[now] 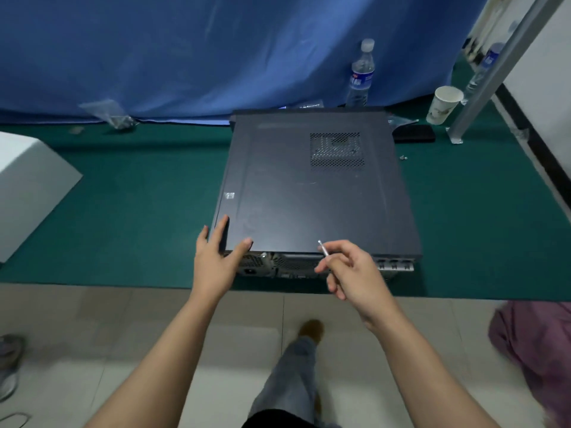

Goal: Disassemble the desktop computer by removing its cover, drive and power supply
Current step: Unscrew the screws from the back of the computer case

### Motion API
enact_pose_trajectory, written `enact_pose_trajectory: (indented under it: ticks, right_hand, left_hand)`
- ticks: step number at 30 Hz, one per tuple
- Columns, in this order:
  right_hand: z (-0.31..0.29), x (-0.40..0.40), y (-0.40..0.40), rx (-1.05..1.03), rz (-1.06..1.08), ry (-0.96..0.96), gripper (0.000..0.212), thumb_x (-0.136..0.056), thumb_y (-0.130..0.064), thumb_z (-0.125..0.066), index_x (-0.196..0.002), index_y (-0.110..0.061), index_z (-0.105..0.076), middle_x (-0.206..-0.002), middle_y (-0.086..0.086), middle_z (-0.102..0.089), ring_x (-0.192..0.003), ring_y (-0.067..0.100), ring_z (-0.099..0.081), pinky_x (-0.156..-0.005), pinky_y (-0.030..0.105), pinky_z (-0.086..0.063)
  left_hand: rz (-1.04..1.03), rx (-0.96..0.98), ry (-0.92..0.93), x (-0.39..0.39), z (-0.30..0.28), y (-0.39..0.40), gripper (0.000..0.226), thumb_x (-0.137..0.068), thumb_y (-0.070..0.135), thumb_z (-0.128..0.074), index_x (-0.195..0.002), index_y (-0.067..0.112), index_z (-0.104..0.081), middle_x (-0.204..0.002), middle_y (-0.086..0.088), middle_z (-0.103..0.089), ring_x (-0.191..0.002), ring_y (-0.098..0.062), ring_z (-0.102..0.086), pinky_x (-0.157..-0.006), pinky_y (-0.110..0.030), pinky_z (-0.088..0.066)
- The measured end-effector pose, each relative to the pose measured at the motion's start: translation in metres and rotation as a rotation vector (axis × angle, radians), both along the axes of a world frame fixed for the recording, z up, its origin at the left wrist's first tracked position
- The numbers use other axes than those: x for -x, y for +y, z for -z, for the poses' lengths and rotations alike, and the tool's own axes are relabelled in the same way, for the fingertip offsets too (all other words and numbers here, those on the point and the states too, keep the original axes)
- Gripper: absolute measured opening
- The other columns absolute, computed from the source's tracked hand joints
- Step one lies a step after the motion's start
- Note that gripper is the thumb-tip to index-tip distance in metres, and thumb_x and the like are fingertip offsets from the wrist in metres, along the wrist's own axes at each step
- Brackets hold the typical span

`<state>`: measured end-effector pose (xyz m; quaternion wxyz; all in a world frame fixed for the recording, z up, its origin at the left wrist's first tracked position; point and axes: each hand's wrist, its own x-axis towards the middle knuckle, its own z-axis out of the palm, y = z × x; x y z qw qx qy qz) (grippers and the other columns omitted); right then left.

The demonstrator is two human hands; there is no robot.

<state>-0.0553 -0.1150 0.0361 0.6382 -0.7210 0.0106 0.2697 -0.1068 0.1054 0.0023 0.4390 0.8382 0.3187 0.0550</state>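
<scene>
A dark grey desktop computer [309,193] lies flat on the green table mat [139,211], its side cover with a mesh vent [336,151] facing up and its rear ports toward me. My left hand [216,261] rests on the cover's near left corner, fingers straight and thumb spread along the near edge. My right hand [352,273] hovers by the near edge right of centre and pinches a thin silver screwdriver [324,251], its tip pointing up and away. Two small screws [403,156] lie on the mat to the right of the case.
A water bottle [361,75] and paper cup [443,105] stand behind the case before a blue curtain [216,50]. A black pouch [414,133], a metal post [494,75], a plastic bag [109,114] and a white box [27,186] surround it. Purple cloth [534,350] lies at right.
</scene>
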Motion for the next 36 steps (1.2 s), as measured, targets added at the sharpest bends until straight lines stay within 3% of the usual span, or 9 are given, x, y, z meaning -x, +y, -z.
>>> enact_pose_trajectory:
  ticks: [4, 10, 14, 17, 25, 27, 33, 36]
  right_hand:
    - [0.009, 0.03, 0.026, -0.033, -0.065, 0.045, 0.026, -0.093, 0.003, -0.04, -0.101, -0.015, -0.058, -0.064, -0.003, -0.062, -0.041, 0.005, -0.04, -0.038, 0.015, -0.03]
    - [0.029, 0.049, 0.07, -0.131, -0.004, 0.173, 0.023, -0.099, -0.013, -0.045, -0.112, -0.022, -0.062, -0.063, -0.002, -0.053, -0.04, 0.003, -0.031, -0.038, 0.013, -0.026]
    - [0.037, 0.051, 0.089, -0.167, 0.129, 0.221, 0.026, -0.098, -0.015, -0.047, -0.121, -0.02, -0.06, -0.065, -0.001, -0.056, -0.041, 0.002, -0.034, -0.039, 0.013, -0.028]
    - [0.039, 0.052, 0.093, -0.175, 0.199, 0.208, 0.027, -0.098, -0.015, -0.047, -0.123, -0.018, -0.058, -0.066, 0.0, -0.055, -0.041, 0.0, -0.036, -0.041, 0.011, -0.03]
    - [0.037, 0.055, 0.097, -0.234, 0.244, 0.266, 0.027, -0.099, -0.014, -0.046, -0.122, -0.016, -0.059, -0.068, 0.002, -0.054, -0.04, 0.004, -0.033, -0.038, 0.014, -0.027]
    - [0.035, 0.054, 0.096, -0.322, 0.256, 0.344, 0.024, -0.099, -0.014, -0.046, -0.117, -0.015, -0.061, -0.069, 0.003, -0.053, -0.04, 0.004, -0.031, -0.036, 0.014, -0.024]
    - [0.036, 0.047, 0.095, -0.848, 0.325, 0.804, 0.025, -0.097, -0.009, -0.04, -0.112, -0.004, -0.06, -0.063, 0.002, -0.051, -0.035, 0.003, -0.03, -0.029, 0.013, -0.02]
    - [0.038, 0.049, 0.095, -0.939, 0.356, 0.886, 0.022, -0.088, -0.01, -0.049, -0.103, 0.0, -0.061, -0.064, 0.003, -0.052, -0.036, 0.004, -0.032, -0.029, 0.013, -0.02]
  left_hand:
    - [-0.032, 0.087, -0.069, 0.003, 0.001, 0.004, 0.062, -0.086, 0.041, -0.066, -0.142, 0.038, -0.04, -0.141, -0.002, -0.041, -0.128, -0.019, -0.043, -0.104, -0.033, -0.035]
    - [0.004, 0.099, -0.1, 0.005, 0.008, 0.007, 0.061, -0.087, 0.043, -0.063, -0.143, 0.039, -0.039, -0.147, 0.001, -0.038, -0.135, -0.014, -0.036, -0.108, -0.033, -0.031]
    - [0.033, 0.088, -0.107, 0.005, 0.011, 0.011, 0.061, -0.087, 0.045, -0.063, -0.143, 0.039, -0.038, -0.148, 0.001, -0.037, -0.136, -0.014, -0.035, -0.107, -0.03, -0.03]
    - [0.037, 0.094, -0.112, 0.006, 0.011, 0.011, 0.061, -0.088, 0.043, -0.062, -0.143, 0.039, -0.037, -0.149, 0.0, -0.036, -0.137, -0.015, -0.034, -0.112, -0.036, -0.03]
    - [0.037, 0.091, -0.112, 0.006, 0.01, 0.01, 0.061, -0.088, 0.045, -0.061, -0.143, 0.04, -0.035, -0.151, -0.002, -0.033, -0.139, -0.017, -0.031, -0.113, -0.038, -0.029]
    - [0.037, 0.097, -0.113, 0.006, 0.01, 0.01, 0.061, -0.088, 0.045, -0.061, -0.144, 0.04, -0.035, -0.151, -0.002, -0.032, -0.139, -0.017, -0.03, -0.113, -0.039, -0.029]
    - [0.032, 0.105, -0.11, 0.006, 0.009, 0.009, 0.062, -0.088, 0.046, -0.061, -0.144, 0.041, -0.035, -0.152, -0.003, -0.031, -0.14, -0.018, -0.031, -0.113, -0.045, -0.03]
    - [0.03, 0.104, -0.098, 0.006, 0.009, 0.009, 0.062, -0.088, 0.047, -0.06, -0.144, 0.042, -0.034, -0.152, -0.002, -0.031, -0.14, -0.019, -0.03, -0.113, -0.046, -0.03]
